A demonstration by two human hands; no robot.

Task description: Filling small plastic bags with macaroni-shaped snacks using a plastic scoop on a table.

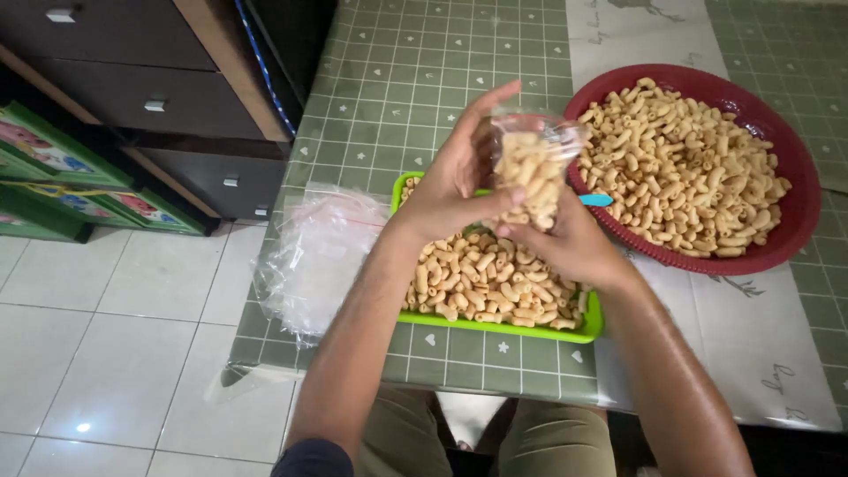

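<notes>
Both hands are gripping a small clear bag point(532, 168) of macaroni snacks above a green tray point(495, 327).

The left hand point(459, 181) is pinching the bag's side, fingers closed on it; the right hand point(565, 243) is cupping it from below, clamped on its base. A red basket point(795, 212) of snacks is sitting just right of the tray, and a pile of empty bags point(318, 252) is lying to its left. The table point(397, 79) is wearing a green grid cloth, standing on white floor tiles point(115, 353) near dark drawers point(106, 53).
</notes>
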